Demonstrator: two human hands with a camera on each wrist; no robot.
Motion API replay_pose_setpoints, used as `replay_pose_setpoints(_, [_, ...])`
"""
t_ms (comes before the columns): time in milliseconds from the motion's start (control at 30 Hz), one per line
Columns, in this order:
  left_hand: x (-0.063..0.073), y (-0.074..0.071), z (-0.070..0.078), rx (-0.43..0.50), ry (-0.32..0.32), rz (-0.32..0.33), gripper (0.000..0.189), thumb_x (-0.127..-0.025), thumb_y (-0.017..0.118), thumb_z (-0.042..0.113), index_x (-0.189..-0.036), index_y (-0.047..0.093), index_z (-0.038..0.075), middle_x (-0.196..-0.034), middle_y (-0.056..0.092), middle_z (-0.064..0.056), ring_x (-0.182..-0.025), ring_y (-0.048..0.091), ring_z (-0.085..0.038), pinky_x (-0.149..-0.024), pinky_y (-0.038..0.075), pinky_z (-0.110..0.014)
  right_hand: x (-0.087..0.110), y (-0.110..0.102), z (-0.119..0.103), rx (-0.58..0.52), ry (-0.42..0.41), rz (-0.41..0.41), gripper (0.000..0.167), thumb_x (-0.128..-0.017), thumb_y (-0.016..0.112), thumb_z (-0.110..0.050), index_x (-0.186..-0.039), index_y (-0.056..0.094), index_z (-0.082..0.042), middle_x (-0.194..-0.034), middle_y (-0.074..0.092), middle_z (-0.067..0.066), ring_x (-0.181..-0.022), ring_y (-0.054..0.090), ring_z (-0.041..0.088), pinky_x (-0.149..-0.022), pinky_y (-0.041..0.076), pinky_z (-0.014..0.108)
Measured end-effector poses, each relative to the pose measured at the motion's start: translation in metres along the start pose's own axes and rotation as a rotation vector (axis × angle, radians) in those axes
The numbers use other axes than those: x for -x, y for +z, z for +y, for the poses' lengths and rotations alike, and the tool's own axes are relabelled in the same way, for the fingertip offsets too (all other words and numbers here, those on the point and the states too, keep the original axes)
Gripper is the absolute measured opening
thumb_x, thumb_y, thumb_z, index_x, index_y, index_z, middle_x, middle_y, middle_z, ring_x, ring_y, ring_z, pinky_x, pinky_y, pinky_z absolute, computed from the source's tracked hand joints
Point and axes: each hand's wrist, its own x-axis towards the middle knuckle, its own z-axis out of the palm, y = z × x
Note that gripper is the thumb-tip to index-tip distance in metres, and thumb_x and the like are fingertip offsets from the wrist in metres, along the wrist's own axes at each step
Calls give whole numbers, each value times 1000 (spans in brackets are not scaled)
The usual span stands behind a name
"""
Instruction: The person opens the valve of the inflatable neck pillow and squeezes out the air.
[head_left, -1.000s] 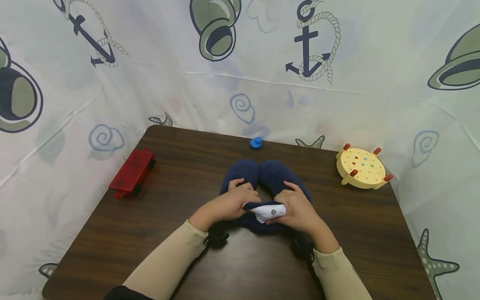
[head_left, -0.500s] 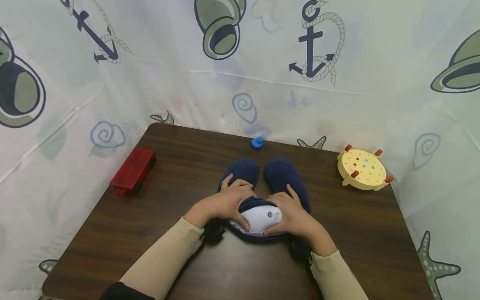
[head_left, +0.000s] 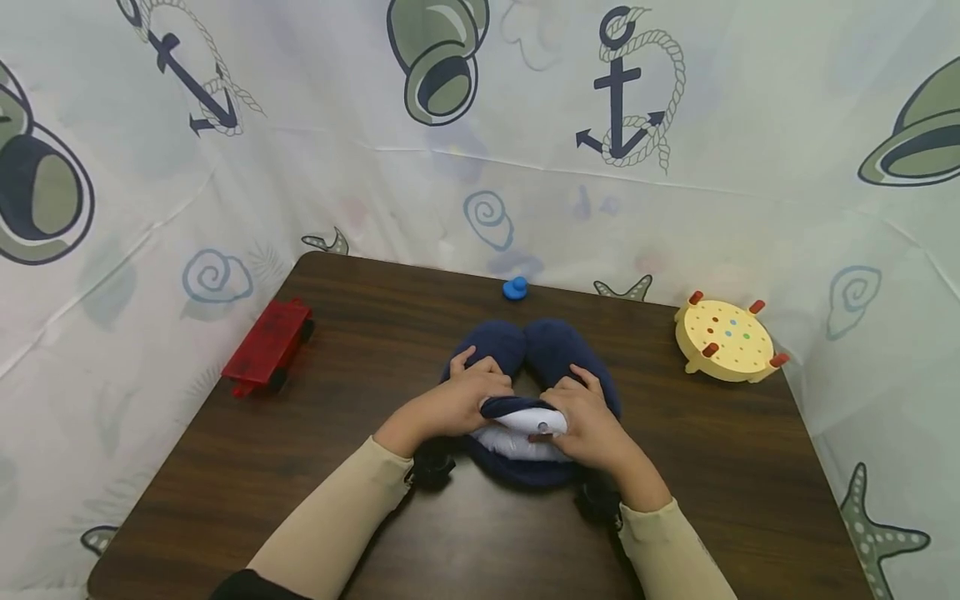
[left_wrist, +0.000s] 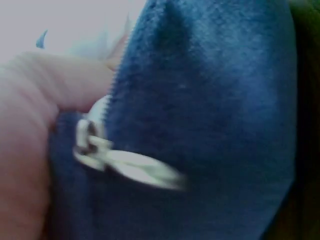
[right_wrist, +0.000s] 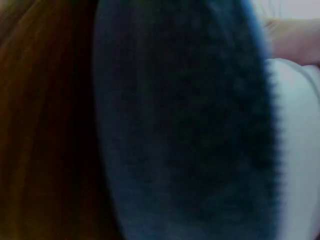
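Note:
A navy U-shaped neck pillow point(head_left: 573, 354) lies mid-table in the head view, its two rounded ends pointing away. Its zipped cover gapes at the near curve, baring a white insert point(head_left: 517, 419) with a small grey round spot. My left hand point(head_left: 461, 404) grips the left side of the opening, thumb inside at the zipper edge. On the other side my right hand point(head_left: 592, 425) grips the cover, with its thumb partly hidden by the white insert. A metal zipper pull point(left_wrist: 142, 169) hangs beside the thumb in the left wrist view. Dark fabric and zipper teeth fill the right wrist view.
A red toy wagon-like block on wheels point(head_left: 268, 347) sits at the table's left edge. Near the back edge stands a small blue knob-shaped toy point(head_left: 515, 288). A round yellow toy with red pegs point(head_left: 723, 340) lies at the right rear. Printed cloth hangs behind the brown table point(head_left: 360, 333).
Half a second ago the opening showed the white insert broad and flat; now the insert is pinched narrower and tilted. The pillow's two ends have come together again. Both hands have kept their grip.

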Motion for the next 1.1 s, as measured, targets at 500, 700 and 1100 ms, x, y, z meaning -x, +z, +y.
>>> replay_pose_setpoints(500, [20,-23,7,78,-271,-273,112,-66,94,73,-163,50,35,-183,22,3,-172,-8,-28,-120,-8,-87,1,14,-7,1,52,-279,110,-63,102,-61,-154,58,-19,-155,63,4,-153,46,34,-128,2,77])
replay_pose_setpoints(700, [12,-18,0,102,-179,-172,69,-76,88,74,-132,72,36,-154,59,10,-168,16,-24,-118,4,-89,-5,17,-6,74,9,-12,42,-69,102,-35,-96,72,-25,-96,76,-11,-102,63,14,-125,22,67])
replay_pose_setpoints(1100, [19,-18,23,-93,-298,-288,127,-58,104,62,-167,43,35,-183,22,0,-171,-7,-41,-116,9,-93,-3,2,-10,-31,62,-267,94,-67,103,-57,-144,64,-19,-142,70,-3,-143,58,28,-130,9,71])
